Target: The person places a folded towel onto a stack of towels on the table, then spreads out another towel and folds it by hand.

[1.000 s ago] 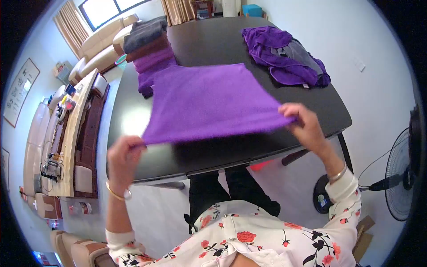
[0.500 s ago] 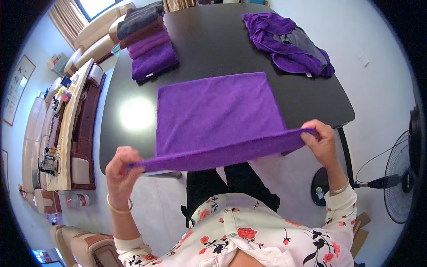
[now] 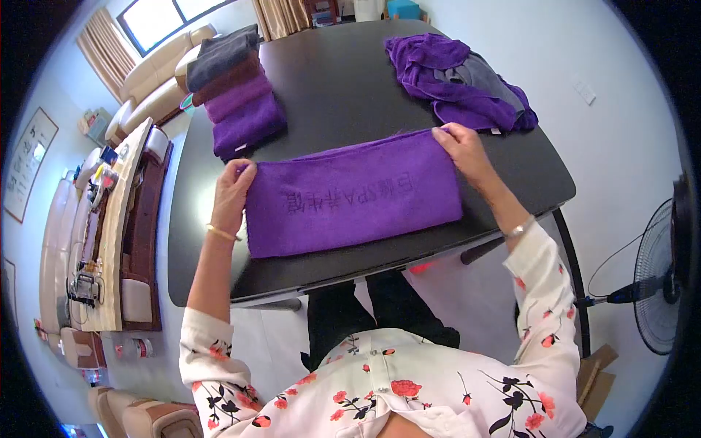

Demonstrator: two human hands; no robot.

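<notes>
A purple towel [image 3: 350,212] lies folded over on the dark table [image 3: 336,80], with dark printed characters upside down on its upper face. My left hand [image 3: 234,191] pinches its far left corner. At the far right corner, my right hand [image 3: 464,155] grips the edge between thumb and fingers. Just beyond my left hand stands a stack of folded towels [image 3: 237,91], purple at the bottom and dark grey on top. A loose heap of purple and grey cloth [image 3: 467,84] rests at the table's right side.
On the right stands a fan [image 3: 653,277] beside the wall. To the left, a long wooden table [image 3: 120,241] holds small items, with sofas [image 3: 157,66] behind. Cardboard [image 3: 597,379] leans near the lower right. The near table edge crosses in front of my body.
Both hands have moved away from my body, bringing the towel's near edge over to its far edge. The towel is now doubled, and its printed face shows.
</notes>
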